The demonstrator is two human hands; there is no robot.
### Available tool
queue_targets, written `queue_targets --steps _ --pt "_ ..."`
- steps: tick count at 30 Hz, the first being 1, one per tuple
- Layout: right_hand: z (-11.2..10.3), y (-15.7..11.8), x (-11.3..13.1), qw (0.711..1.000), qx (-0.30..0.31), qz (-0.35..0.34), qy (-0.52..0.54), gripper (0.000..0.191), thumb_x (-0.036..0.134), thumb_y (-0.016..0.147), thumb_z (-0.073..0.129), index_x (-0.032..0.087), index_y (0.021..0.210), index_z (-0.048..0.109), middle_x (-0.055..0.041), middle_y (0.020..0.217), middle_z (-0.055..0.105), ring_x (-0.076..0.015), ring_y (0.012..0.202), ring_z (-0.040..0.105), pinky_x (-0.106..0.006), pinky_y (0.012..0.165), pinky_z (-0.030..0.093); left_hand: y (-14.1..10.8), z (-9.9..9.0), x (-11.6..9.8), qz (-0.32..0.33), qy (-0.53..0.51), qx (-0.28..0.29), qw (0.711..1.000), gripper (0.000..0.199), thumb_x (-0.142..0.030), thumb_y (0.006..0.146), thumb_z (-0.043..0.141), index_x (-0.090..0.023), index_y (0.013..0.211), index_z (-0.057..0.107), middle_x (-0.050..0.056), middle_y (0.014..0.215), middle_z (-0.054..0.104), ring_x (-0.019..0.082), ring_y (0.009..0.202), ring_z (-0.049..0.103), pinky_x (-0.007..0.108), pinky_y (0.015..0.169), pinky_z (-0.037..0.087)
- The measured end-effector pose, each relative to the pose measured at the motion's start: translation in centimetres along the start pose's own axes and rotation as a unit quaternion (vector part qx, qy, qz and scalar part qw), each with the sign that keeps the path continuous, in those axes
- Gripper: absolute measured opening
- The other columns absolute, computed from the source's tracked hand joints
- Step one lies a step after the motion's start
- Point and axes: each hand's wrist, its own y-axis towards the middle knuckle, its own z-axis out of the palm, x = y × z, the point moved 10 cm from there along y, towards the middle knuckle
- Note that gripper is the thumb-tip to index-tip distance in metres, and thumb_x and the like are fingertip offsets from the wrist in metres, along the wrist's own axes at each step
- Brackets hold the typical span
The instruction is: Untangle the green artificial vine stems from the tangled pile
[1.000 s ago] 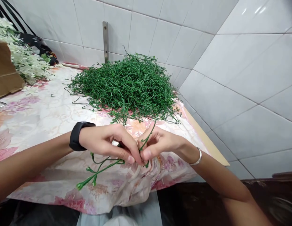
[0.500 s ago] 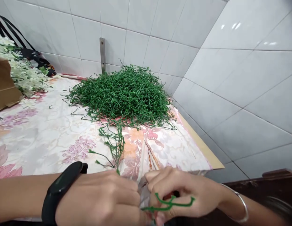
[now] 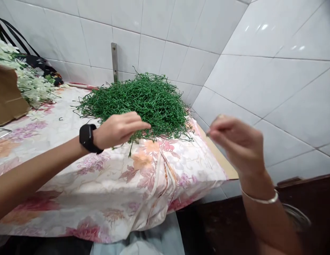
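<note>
Holding left hand at near edge of piled green stems on tabletop, cannot tell if gripping; pinching fingers of right hand together, raised. Cannot see inside black bag.

The left hand extends palm-down, grip unclear; the right hand is raised, fingers curled.
</note>
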Motion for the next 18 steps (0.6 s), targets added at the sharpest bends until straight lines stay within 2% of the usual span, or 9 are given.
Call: queue_targets --steps 4,5,7,9,10,11,13,15,18 --pt "-2.4 3.2 -0.5 0.970 -0.227 -0.085 0.033 0.005 0.022 0.078 0.055 0.021 0.073 0.055 0.0006 0.066 0.047 -0.0077 0.059 0.044 -0.026 0.055 0.032 -0.2 -1.0 4.5 -0.079 0.034 -0.052 0.995 0.028 -0.018 0.088 0.034 -0.014 0.108 0.053 -0.001 0.080 0.051 0.008 0.078 0.041 0.022 0.073 0.035" --pt "-2.8 3.6 -0.8 0.951 -0.293 -0.101 0.014 0.008 0.027 0.080 0.051 0.021 0.075 0.052 0.0007 0.068 0.045 -0.0077 0.058 0.044 -0.025 0.055 0.032 -0.4 -1.1 5.3 -0.099 0.028 -0.067 0.992 0.027 -0.020 0.089 0.034 -0.014 0.107 0.053 -0.002 0.081 0.050 0.007 0.079 0.041 0.021 0.073 0.035" --pt "-2.3 4.7 -2.1 0.925 -0.362 -0.101 -0.055 0.014 0.034 0.084 0.043 0.021 0.084 0.048 -0.0002 0.071 0.046 -0.0100 0.061 0.046 -0.025 0.055 0.034 -1.1 -1.5 7.0 -0.158 -0.009 -0.117 0.980 0.024 -0.023 0.088 0.039 -0.014 0.101 0.056 -0.005 0.077 0.049 0.004 0.075 0.041 0.019 0.071 0.034" --pt "0.5 7.5 -4.1 0.948 -0.278 -0.072 -0.139 0.025 0.038 0.087 0.032 0.020 0.096 0.048 -0.0042 0.080 0.052 -0.0138 0.073 0.051 -0.029 0.063 0.038 -1.6 -1.5 7.7 -0.190 -0.030 -0.152 0.969 0.023 -0.023 0.087 0.041 -0.011 0.097 0.057 -0.006 0.075 0.049 0.002 0.072 0.042 0.018 0.068 0.034" --pt "2.6 8.9 -5.3 0.962 -0.191 -0.060 -0.187 0.028 0.039 0.087 0.031 0.020 0.099 0.048 -0.0057 0.086 0.055 -0.0157 0.080 0.052 -0.032 0.070 0.038 -1.8 -1.6 7.6 -0.197 -0.032 -0.165 0.966 0.023 -0.023 0.087 0.041 -0.010 0.097 0.057 -0.006 0.075 0.050 0.002 0.071 0.043 0.018 0.067 0.034" --pt "4.7 10.0 -6.7 0.964 -0.100 -0.043 -0.241 0.030 0.041 0.085 0.035 0.020 0.103 0.049 -0.0070 0.094 0.056 -0.0184 0.090 0.051 -0.035 0.078 0.037 -2.0 -1.7 7.5 -0.204 -0.034 -0.179 0.962 0.023 -0.022 0.087 0.041 -0.010 0.097 0.058 -0.005 0.076 0.052 0.003 0.071 0.045 0.018 0.066 0.035" --pt "6.8 10.9 -9.5 0.946 0.008 0.005 -0.324 0.040 0.044 0.080 0.044 0.018 0.111 0.048 -0.0100 0.112 0.052 -0.0251 0.106 0.044 -0.042 0.087 0.031 -2.3 -2.1 7.1 -0.216 -0.042 -0.203 0.954 0.022 -0.022 0.087 0.041 -0.012 0.096 0.059 -0.002 0.078 0.056 0.005 0.070 0.049 0.020 0.066 0.037" --pt "7.2 11.0 -10.7 0.934 0.042 0.026 -0.355 0.046 0.042 0.079 0.046 0.018 0.118 0.043 -0.0104 0.123 0.046 -0.0276 0.114 0.037 -0.045 0.091 0.027 -2.6 -2.2 6.7 -0.230 -0.062 -0.217 0.947 0.020 -0.023 0.085 0.043 -0.017 0.095 0.060 0.001 0.079 0.059 0.008 0.070 0.052 0.021 0.065 0.039" --pt "6.7 10.4 -9.5 0.945 0.017 -0.015 -0.325 0.036 0.032 0.084 0.039 0.019 0.118 0.042 -0.0076 0.124 0.047 -0.0228 0.115 0.038 -0.040 0.094 0.026 -2.8 -1.7 6.2 -0.244 -0.105 -0.216 0.940 0.019 -0.024 0.083 0.045 -0.020 0.095 0.060 0.003 0.079 0.061 0.012 0.070 0.054 0.024 0.066 0.041"
